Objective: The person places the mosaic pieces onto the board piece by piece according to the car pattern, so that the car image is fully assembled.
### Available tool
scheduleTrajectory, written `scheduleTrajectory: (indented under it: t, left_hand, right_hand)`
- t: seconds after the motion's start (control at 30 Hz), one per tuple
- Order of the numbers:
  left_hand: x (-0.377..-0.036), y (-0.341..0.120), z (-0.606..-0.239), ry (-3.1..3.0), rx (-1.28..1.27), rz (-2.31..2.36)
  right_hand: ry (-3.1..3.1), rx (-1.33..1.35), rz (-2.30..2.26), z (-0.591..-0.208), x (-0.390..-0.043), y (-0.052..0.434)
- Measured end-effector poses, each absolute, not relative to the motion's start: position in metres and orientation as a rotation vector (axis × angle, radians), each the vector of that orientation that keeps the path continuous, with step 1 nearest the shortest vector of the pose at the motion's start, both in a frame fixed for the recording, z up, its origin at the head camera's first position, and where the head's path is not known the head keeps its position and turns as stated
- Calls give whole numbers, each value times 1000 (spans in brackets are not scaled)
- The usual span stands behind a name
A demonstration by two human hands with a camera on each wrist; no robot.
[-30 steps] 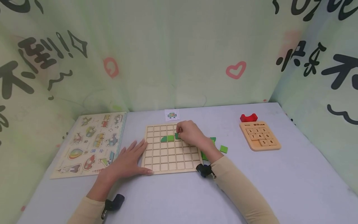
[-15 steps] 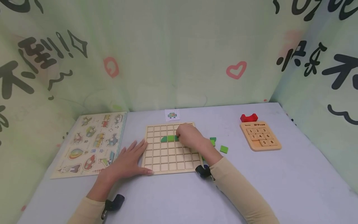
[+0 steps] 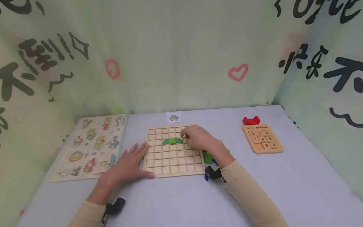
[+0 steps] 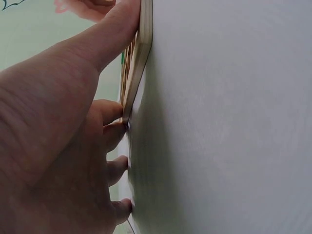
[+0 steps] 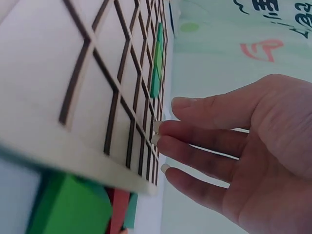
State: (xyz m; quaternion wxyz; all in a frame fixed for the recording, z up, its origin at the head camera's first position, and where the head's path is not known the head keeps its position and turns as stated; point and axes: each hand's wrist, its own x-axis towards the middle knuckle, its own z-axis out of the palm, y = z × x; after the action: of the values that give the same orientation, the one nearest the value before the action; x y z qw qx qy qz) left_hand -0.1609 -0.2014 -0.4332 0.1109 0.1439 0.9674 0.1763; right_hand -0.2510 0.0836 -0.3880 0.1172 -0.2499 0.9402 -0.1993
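Observation:
A wooden grid board (image 3: 173,164) lies in front of me, with several square cells divided by raised ridges. Three green pieces (image 3: 172,141) sit side by side in its upper part: a bright green square between two dark green rounded-corner pieces. My left hand (image 3: 127,165) is spread at the board's left side, thumb at the near corner; the left wrist view has the thumb against the board's edge. Just right of the green row is my right hand (image 3: 200,138). Its fingers (image 5: 204,146) extend loosely over the cells in the right wrist view, with nothing between them and the thumb.
Loose green, red and blue pieces (image 3: 208,157) lie along the board's right side, partly hidden by my right arm. Behind the board is a small pattern card (image 3: 173,117). An animal puzzle board (image 3: 90,148) lies left; a number puzzle (image 3: 263,138) and red block (image 3: 251,120) stand right.
The right-hand dark green piece has been pressed down beside the bright green square and let go. My right hand has drawn back slightly rightward; the left hand stays in place.

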Motion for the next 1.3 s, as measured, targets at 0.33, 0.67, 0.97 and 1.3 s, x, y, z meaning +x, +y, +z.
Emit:
scheduleTrajectory:
  t: [0.33,0.67,0.97,1.3]
  left_hand:
    - [-159,-201,-434,2851,415,510]
    - [-160,-203,-436,2849,392,506]
    - [-163,-204,-439,2846,400,505]
    - [-163,-204,-439,2847,417,511]
  right_hand:
    - [2777,-603,-602,-385,-249,125]
    - [2752,-460,-599,-389,-251,160]
    - [2764,-504,-590,-395,-251,155]
    - [2808,-489,-591,-399,-244,142]
